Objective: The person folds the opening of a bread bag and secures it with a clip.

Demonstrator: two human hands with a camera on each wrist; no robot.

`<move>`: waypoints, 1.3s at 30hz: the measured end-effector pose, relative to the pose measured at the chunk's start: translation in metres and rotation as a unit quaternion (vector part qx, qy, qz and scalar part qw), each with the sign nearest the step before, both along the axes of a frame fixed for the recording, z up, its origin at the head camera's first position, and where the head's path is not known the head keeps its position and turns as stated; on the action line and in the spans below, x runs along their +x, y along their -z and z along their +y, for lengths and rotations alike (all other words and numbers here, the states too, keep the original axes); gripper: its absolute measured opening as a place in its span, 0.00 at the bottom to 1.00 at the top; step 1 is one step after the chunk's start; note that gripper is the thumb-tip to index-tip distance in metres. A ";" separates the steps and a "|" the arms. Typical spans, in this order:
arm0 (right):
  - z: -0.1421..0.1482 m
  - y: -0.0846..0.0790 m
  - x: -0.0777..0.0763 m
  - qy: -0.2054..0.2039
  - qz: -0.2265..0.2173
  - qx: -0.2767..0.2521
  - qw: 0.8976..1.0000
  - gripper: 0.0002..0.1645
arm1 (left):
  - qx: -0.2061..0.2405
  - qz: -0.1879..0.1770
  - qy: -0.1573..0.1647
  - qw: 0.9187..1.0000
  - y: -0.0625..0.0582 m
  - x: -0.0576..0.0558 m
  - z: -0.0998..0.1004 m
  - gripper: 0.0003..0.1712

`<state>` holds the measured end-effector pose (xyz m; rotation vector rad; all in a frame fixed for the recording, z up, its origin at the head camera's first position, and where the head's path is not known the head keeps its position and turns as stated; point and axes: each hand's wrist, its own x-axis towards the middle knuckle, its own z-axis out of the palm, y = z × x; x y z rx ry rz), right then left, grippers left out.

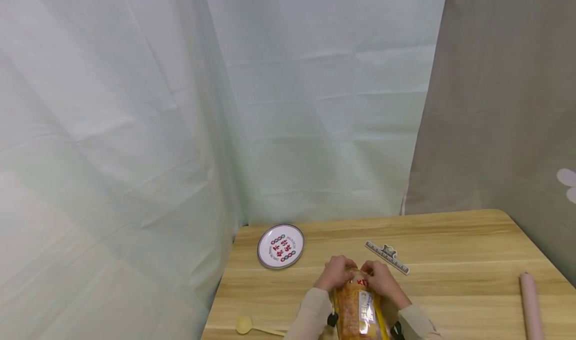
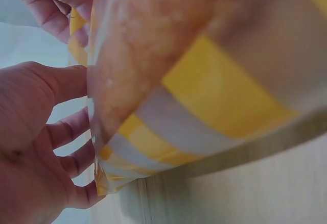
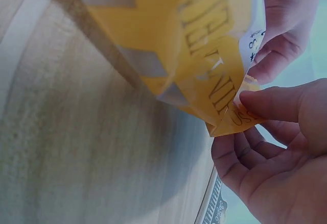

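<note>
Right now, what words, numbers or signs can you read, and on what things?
"KI": red letters on the clear-and-yellow plastic bag; the rest is unclear.
Its other printing, including the white rectangular label: too blurred.
Round white dark-rimmed plate: red characters, too small to read.
Long grey-and-white strip: markings too small.

The right hand point(image 3: 291, 170) pinches the yellow bag point(image 3: 189, 55) near the left hand point(image 3: 288, 20).
</note>
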<state>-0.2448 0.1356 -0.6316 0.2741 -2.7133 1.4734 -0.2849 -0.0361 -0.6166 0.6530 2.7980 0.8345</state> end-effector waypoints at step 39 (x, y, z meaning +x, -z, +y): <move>0.024 0.006 0.016 -0.079 0.012 0.038 0.996 0.06 | 0.086 -0.029 0.056 0.994 -0.002 -0.008 -0.004 0.06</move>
